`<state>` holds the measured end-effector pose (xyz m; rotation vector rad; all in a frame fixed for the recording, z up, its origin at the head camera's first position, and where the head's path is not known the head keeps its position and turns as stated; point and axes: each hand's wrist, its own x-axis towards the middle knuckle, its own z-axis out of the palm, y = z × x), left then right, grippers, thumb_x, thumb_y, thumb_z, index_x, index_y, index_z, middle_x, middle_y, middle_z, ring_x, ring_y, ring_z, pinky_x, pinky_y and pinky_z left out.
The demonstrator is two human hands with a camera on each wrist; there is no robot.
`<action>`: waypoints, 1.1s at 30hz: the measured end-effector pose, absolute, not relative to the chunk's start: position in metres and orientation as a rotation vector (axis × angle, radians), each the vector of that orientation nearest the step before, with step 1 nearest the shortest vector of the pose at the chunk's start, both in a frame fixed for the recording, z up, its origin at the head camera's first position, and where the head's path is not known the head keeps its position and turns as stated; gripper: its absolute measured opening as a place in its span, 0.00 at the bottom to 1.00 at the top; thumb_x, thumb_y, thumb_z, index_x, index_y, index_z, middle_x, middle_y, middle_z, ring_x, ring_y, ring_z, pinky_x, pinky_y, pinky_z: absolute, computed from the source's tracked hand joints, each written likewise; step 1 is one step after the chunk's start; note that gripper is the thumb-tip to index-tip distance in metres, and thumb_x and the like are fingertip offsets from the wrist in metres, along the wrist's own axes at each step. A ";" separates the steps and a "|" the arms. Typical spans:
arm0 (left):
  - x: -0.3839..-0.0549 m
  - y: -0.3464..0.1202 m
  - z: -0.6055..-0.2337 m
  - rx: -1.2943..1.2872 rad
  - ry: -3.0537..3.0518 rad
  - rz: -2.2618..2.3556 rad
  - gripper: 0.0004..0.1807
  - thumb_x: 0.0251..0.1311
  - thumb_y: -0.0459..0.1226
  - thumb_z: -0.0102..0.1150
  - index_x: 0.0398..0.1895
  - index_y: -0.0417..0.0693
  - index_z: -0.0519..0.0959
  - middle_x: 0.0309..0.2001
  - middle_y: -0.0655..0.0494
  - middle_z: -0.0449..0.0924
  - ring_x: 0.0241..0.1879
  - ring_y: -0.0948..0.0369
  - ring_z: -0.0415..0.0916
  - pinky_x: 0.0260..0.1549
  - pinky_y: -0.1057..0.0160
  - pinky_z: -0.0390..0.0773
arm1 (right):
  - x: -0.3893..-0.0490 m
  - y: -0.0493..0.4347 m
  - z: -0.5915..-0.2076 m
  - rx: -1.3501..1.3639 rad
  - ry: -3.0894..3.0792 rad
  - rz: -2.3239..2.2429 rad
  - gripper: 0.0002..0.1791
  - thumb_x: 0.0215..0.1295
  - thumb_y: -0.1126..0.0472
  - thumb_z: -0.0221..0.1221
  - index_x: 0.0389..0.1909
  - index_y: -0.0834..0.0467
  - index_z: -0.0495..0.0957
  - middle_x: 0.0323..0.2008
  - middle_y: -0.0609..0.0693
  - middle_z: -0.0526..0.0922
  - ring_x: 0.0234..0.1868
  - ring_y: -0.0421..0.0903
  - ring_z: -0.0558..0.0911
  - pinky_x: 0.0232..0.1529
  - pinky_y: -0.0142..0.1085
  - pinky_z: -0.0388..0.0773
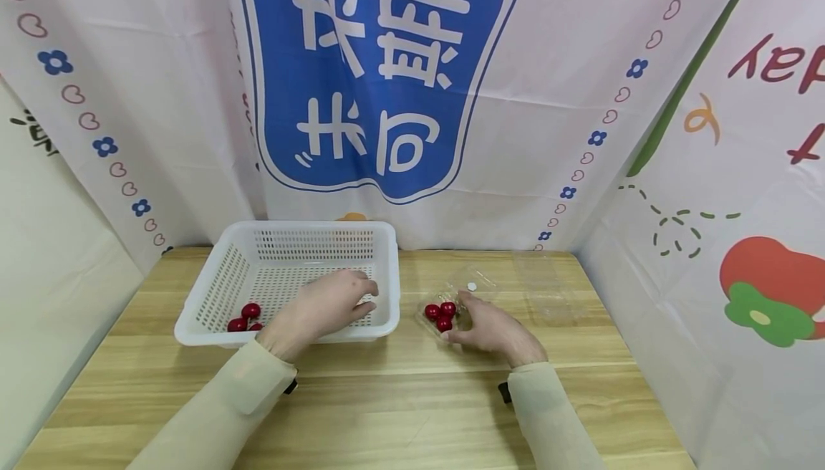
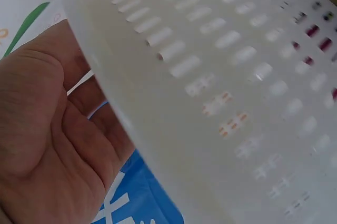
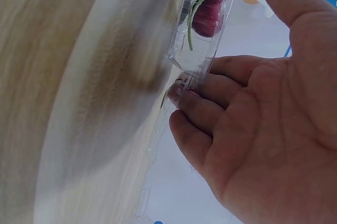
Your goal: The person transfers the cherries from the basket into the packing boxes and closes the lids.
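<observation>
White perforated plastic forms the basket, and over its right half the left hand hangs palm down, fingers loosely bent and parted from the thumb, holding nothing. Right of the basket, the right hand has its thumb and fingers around a clear plastic clamshell box, gripping it by its edges; how firmly is hard to judge through the glare. Three cherries sit clustered in that box, round, glossy and deep red; the right-wrist view shows a thin green stem against the fruit. The box's hinged lid stands open on the side away from the person, marked by a small white disc. More cherries lie in the basket's near left corner. Basket and box both rest on a wood-grain counter.
</observation>
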<state>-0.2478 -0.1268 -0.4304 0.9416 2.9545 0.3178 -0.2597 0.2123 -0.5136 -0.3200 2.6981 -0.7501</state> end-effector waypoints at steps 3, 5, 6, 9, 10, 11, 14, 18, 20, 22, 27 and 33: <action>-0.248 -0.136 -0.433 0.932 2.942 0.297 0.11 0.80 0.38 0.75 0.58 0.45 0.94 0.54 0.49 0.97 0.53 0.53 0.94 0.60 0.48 0.96 | -0.260 0.212 -0.514 -0.318 2.696 -0.755 0.59 0.75 0.43 0.80 0.94 0.60 0.60 0.93 0.62 0.65 0.91 0.67 0.70 0.93 0.67 0.67; -0.249 -0.141 -0.435 0.934 2.932 0.288 0.10 0.79 0.38 0.75 0.56 0.46 0.94 0.53 0.50 0.97 0.51 0.55 0.94 0.57 0.49 0.96 | -0.260 0.212 -0.514 -0.316 2.693 -0.756 0.59 0.75 0.43 0.80 0.94 0.61 0.60 0.93 0.63 0.65 0.91 0.67 0.70 0.93 0.66 0.68; -0.249 -0.143 -0.435 0.941 2.927 0.283 0.09 0.79 0.38 0.75 0.56 0.46 0.94 0.52 0.51 0.97 0.51 0.56 0.94 0.57 0.49 0.96 | -0.260 0.212 -0.514 -0.316 2.695 -0.752 0.59 0.75 0.43 0.80 0.94 0.61 0.59 0.93 0.63 0.65 0.91 0.67 0.70 0.93 0.66 0.68; -0.249 -0.150 -0.437 0.930 2.910 0.275 0.09 0.79 0.38 0.76 0.55 0.46 0.94 0.51 0.52 0.97 0.50 0.56 0.93 0.57 0.49 0.96 | -0.261 0.211 -0.515 -0.313 2.696 -0.744 0.60 0.75 0.43 0.80 0.95 0.61 0.59 0.93 0.63 0.65 0.91 0.68 0.71 0.92 0.66 0.68; -0.249 -0.153 -0.437 0.914 2.901 0.271 0.09 0.79 0.39 0.76 0.56 0.46 0.94 0.51 0.52 0.97 0.50 0.56 0.93 0.58 0.48 0.96 | -0.261 0.211 -0.515 -0.313 2.696 -0.743 0.60 0.74 0.42 0.80 0.95 0.61 0.59 0.93 0.63 0.65 0.91 0.68 0.70 0.92 0.66 0.68; -0.250 -0.155 -0.437 0.915 2.894 0.262 0.09 0.79 0.39 0.76 0.55 0.46 0.94 0.50 0.52 0.97 0.50 0.56 0.93 0.57 0.48 0.95 | -0.261 0.211 -0.514 -0.312 2.696 -0.741 0.60 0.74 0.42 0.80 0.95 0.61 0.59 0.93 0.63 0.65 0.91 0.68 0.70 0.92 0.67 0.68; -0.252 -0.162 -0.437 0.869 2.868 0.256 0.07 0.80 0.40 0.75 0.53 0.48 0.94 0.50 0.53 0.97 0.48 0.58 0.91 0.56 0.49 0.95 | -0.261 0.212 -0.514 -0.309 2.695 -0.744 0.60 0.74 0.42 0.80 0.95 0.61 0.59 0.92 0.63 0.66 0.90 0.69 0.71 0.92 0.68 0.68; -0.257 -0.170 -0.437 0.818 2.806 0.283 0.04 0.81 0.41 0.73 0.45 0.53 0.93 0.44 0.59 0.95 0.39 0.64 0.83 0.44 0.57 0.89 | -0.261 0.212 -0.514 -0.302 2.689 -0.751 0.60 0.74 0.41 0.80 0.95 0.60 0.58 0.93 0.63 0.65 0.90 0.69 0.70 0.92 0.68 0.68; -0.259 -0.174 -0.436 0.799 2.767 0.302 0.05 0.81 0.41 0.73 0.42 0.55 0.92 0.40 0.61 0.92 0.36 0.65 0.80 0.40 0.60 0.86 | -0.261 0.213 -0.513 -0.300 2.687 -0.756 0.61 0.74 0.41 0.80 0.95 0.60 0.58 0.93 0.63 0.65 0.90 0.69 0.70 0.92 0.69 0.68; -0.260 -0.178 -0.437 0.765 2.733 0.317 0.06 0.81 0.41 0.73 0.41 0.55 0.92 0.37 0.62 0.90 0.35 0.65 0.79 0.38 0.62 0.83 | -0.261 0.213 -0.513 -0.301 2.685 -0.761 0.61 0.74 0.42 0.80 0.95 0.60 0.58 0.93 0.63 0.65 0.90 0.69 0.70 0.92 0.69 0.67; -0.263 -0.186 -0.438 0.696 2.672 0.307 0.06 0.80 0.42 0.74 0.40 0.55 0.92 0.35 0.64 0.88 0.35 0.63 0.79 0.38 0.62 0.81 | -0.261 0.214 -0.513 -0.308 2.691 -0.752 0.61 0.74 0.41 0.80 0.95 0.60 0.58 0.92 0.63 0.66 0.90 0.68 0.71 0.93 0.68 0.67; -0.266 -0.193 -0.441 0.674 2.611 0.293 0.04 0.76 0.37 0.78 0.40 0.55 0.92 0.39 0.62 0.90 0.39 0.62 0.80 0.42 0.60 0.83 | -0.261 0.214 -0.514 -0.311 2.690 -0.754 0.61 0.74 0.40 0.79 0.95 0.60 0.58 0.92 0.63 0.66 0.91 0.68 0.71 0.93 0.68 0.66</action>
